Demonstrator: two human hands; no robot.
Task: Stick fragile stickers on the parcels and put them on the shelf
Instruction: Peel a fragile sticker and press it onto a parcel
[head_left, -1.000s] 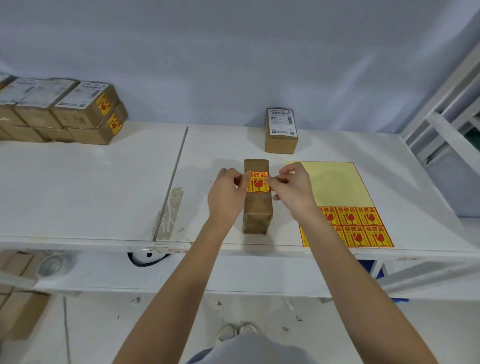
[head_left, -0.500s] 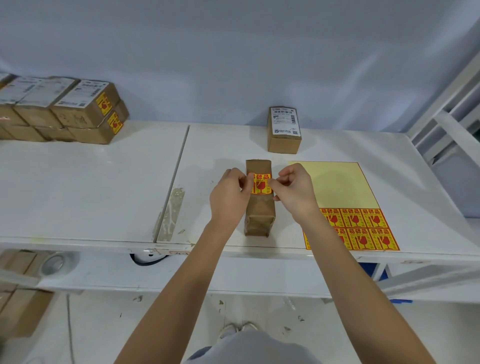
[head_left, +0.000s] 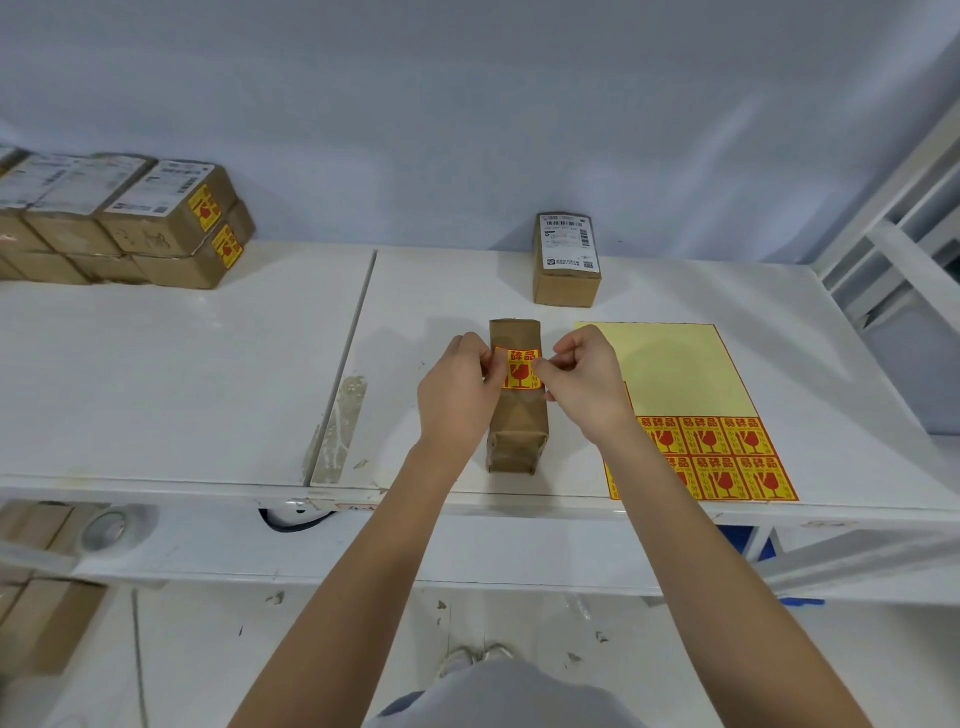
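Observation:
A narrow brown parcel (head_left: 517, 431) stands on its side on the white table (head_left: 208, 374), near the front edge. A yellow and red fragile sticker (head_left: 522, 369) lies across its top face. My left hand (head_left: 460, 389) pinches the sticker's left edge and my right hand (head_left: 584, 382) pinches its right edge, both over the parcel. To the right lies the yellow sticker sheet (head_left: 675, 374), with several stickers left in its lower rows.
Another brown parcel (head_left: 567, 260) with a white shipping label stands behind. A stack of stickered parcels (head_left: 171, 223) sits at the far left. A white shelf frame (head_left: 904, 218) rises on the right. Cardboard and a tape roll (head_left: 106, 527) lie below the table.
Both hands stay at the sticker on the parcel; it has come slightly lower onto the top face. The view has shifted a little.

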